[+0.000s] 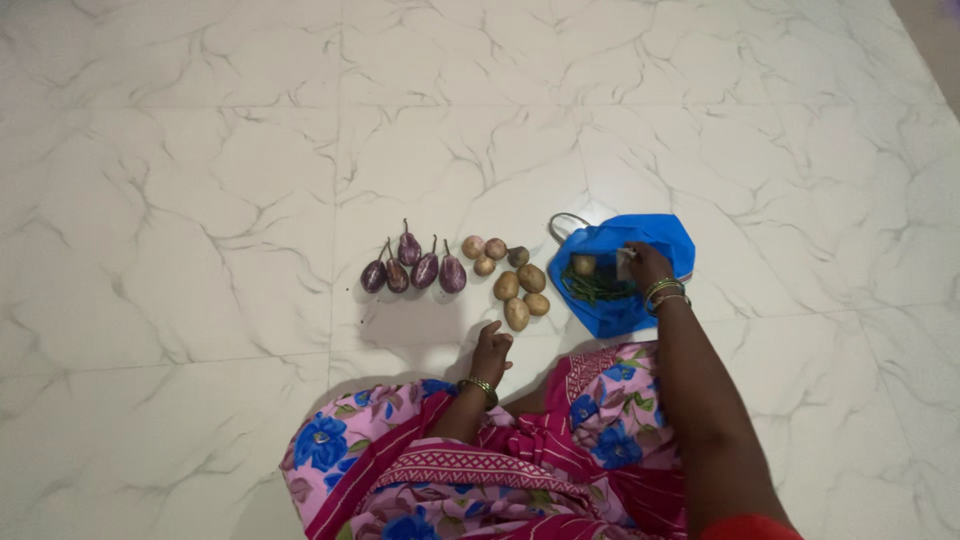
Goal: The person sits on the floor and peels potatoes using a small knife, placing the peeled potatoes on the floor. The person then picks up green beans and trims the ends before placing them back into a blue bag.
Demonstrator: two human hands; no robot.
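**Hand in the blue bag, vegetables on the floor**

Possible trouble first, as a judgement only: bag [640,240] soft and lying flat, so easy to drag or fold under the reaching hand; beans [597,287] thin and loose at its mouth, easy to scatter onto the tiles. Potatoes [519,283] round and just beside the bag, likely to roll if knocked by the bag edge or by a wrist. Brinjals [413,271] further left, apart from the reach, less at risk.

Right hand [645,266] inside the open bag, fingers curled down close to something small and pale. Whether pinching it or only touching: cannot tell, too small to see. Bangles on the wrist, just above the beans.

Left hand [491,350] on the floor [200,200] near the lap, just below the potatoes, fingers loosely spread, holding nothing.

Bag near the middle of the tiled floor, right of the potatoes, handle loop at its upper left corner. One brownish vegetable also inside, next to the beans. Patterned pink cloth over the knees at the bottom edge.
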